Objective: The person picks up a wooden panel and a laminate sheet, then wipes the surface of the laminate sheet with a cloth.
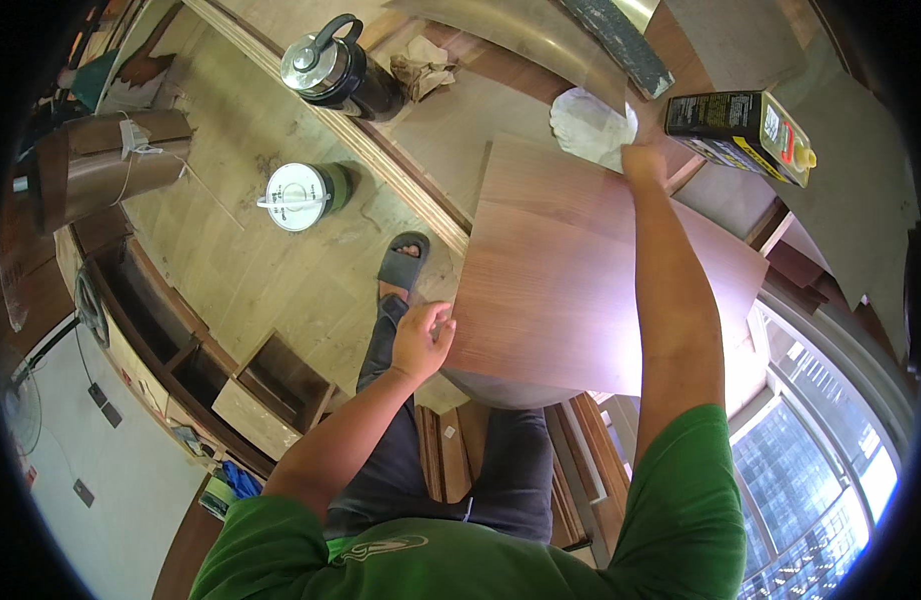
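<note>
A flat wood-grain panel (550,277) lies before me, light glaring on its lower right part. My left hand (424,339) is at the panel's left edge, fingers apart and slightly curled, holding nothing. Past the panel's far edge reaches my right hand (643,163), beside a crumpled white cloth (592,124); its fingers are mostly hidden, and whether it grips the cloth or the panel's edge cannot be told. Just right of that hand a rectangular metal can (719,120) with a yellow cap lies tilted.
A black jug (367,86) with a steel lid and crumpled brown paper (423,67) stand beyond the panel. A lidded white bucket (297,196) is on the floor. Layered board edges (385,154) run diagonally. Open wooden drawer boxes (284,379) lie at left; sheet material (520,30) lies at the top.
</note>
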{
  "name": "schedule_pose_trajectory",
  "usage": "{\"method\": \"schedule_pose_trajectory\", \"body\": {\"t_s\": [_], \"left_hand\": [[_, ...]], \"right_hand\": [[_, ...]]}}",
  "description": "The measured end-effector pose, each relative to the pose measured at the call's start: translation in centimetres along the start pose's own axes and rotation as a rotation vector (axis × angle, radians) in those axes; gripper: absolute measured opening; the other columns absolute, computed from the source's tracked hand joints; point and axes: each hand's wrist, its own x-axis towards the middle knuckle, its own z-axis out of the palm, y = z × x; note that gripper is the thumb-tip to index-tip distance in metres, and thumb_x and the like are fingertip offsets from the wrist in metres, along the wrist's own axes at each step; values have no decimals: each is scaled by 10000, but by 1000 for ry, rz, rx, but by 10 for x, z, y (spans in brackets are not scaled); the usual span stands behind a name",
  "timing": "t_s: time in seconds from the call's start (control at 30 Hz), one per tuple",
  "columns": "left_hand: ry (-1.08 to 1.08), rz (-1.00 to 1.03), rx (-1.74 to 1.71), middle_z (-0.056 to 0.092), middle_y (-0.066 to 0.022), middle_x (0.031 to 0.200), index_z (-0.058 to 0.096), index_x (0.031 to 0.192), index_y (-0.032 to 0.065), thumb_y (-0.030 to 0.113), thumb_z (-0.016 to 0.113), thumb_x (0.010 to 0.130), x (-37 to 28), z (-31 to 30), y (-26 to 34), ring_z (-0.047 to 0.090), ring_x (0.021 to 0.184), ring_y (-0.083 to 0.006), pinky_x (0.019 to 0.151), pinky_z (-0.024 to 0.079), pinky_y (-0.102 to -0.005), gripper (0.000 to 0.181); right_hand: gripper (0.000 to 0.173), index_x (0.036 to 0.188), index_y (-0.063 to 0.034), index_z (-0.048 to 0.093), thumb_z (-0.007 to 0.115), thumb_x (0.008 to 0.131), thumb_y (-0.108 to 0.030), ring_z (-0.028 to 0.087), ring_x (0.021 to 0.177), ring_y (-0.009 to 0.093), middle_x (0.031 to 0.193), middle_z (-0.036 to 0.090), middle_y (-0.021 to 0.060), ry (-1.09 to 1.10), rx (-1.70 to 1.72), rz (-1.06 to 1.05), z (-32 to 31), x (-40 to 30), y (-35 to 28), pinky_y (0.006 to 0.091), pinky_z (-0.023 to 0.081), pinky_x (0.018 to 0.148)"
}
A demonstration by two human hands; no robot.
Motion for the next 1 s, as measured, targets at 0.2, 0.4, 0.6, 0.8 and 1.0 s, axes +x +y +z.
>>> {"method": "schedule_pose_trajectory", "body": {"t_s": [0.2,0.4,0.6,0.8,1.0], "left_hand": [[-46,12,77,634,-85,861,618,1065,69,150,659,831,-8,-14,-30,586,789,-288,743,468,-411,251],[-104,376,149,653,-100,926,648,1035,62,161,643,856,55,-10,42,571,885,-320,823,438,-443,205],[-39,577,227,525,-157,1334,584,1206,60,203,595,898,143,82,125,457,1253,-370,1063,331,-510,340],[36,342,514,237,-140,1596,335,1501,88,374,388,983,168,185,131,181,1480,-340,1178,63,-572,594],[51,352,680,172,-130,1618,245,1537,79,430,358,992,164,192,129,123,1496,-317,1191,10,-534,658]], "right_hand": [[328,1109,-18,599,601,825,-183,614,965,265,1110,633,134,181,1167,276,-62,-41,28,438,504,857],[320,1132,13,578,631,890,-190,581,1028,264,1069,596,128,25,1320,461,-90,-185,115,402,474,926],[536,1315,-37,533,746,861,-227,427,1301,379,1414,437,217,485,311,-120,-29,-231,179,472,367,1074],[614,1499,-158,369,442,968,-458,168,1472,389,1593,224,165,323,-9,-253,13,-176,98,598,67,1168],[639,1534,-168,287,384,976,-464,158,1478,372,1607,195,144,290,-43,-192,-12,-161,170,563,68,1182]]}}
